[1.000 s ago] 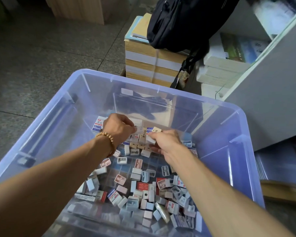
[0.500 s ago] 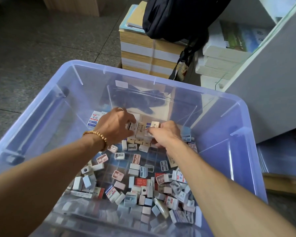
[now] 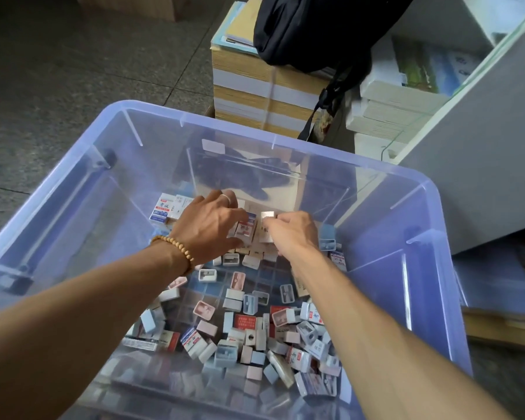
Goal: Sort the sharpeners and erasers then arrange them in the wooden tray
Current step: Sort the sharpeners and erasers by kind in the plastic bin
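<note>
A clear blue plastic bin (image 3: 431, 207) holds several loose erasers (image 3: 246, 322) and small sharpeners (image 3: 208, 275), piled mostly at its near and middle floor. Both hands reach to the pile's far end. My left hand (image 3: 208, 225), with a bead bracelet and a ring, curls thumb and fingers round a row of wrapped erasers (image 3: 245, 228). Right beside it, my right hand (image 3: 294, 234) pinches a white eraser (image 3: 268, 215) at its fingertips. Pale wooden edges (image 3: 256, 253) show beneath the hands; how much of a tray this is stays hidden.
Two boxed erasers (image 3: 164, 207) lie against the bin's far left floor. Behind the bin stand a strapped stack of books (image 3: 255, 92) with a black bag (image 3: 315, 28) on it, more book stacks (image 3: 397, 107), and a grey cabinet side (image 3: 482, 153) at right. Grey tiled floor lies at left.
Both hands have moved a little farther toward the bin's far wall. My left hand's fingers have spread over the erasers, and the right hand's eraser now stands against them.
</note>
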`<act>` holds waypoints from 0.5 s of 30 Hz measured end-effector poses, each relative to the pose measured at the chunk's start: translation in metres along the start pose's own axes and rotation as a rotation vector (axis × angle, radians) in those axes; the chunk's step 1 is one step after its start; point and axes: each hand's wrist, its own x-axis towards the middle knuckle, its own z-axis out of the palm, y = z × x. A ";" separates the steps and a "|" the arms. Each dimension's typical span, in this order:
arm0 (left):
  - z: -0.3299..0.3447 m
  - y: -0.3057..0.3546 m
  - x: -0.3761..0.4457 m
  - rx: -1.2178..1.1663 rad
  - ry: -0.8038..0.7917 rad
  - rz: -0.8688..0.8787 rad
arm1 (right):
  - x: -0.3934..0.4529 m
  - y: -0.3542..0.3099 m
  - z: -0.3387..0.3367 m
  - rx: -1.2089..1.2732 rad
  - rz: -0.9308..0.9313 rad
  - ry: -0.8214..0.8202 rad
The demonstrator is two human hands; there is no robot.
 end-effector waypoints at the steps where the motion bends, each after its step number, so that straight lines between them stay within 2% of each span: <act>1: 0.000 0.001 0.000 0.008 -0.001 0.002 | 0.000 0.003 -0.002 -0.012 0.007 0.008; 4: 0.000 0.000 0.000 -0.001 0.013 -0.007 | 0.004 0.008 -0.003 -0.013 0.014 0.008; 10: 0.004 0.000 -0.002 0.047 0.002 -0.012 | -0.003 0.011 -0.001 -0.054 -0.073 0.157; 15: 0.005 -0.004 -0.002 0.067 -0.003 0.002 | -0.008 0.014 0.006 -0.099 -0.158 0.118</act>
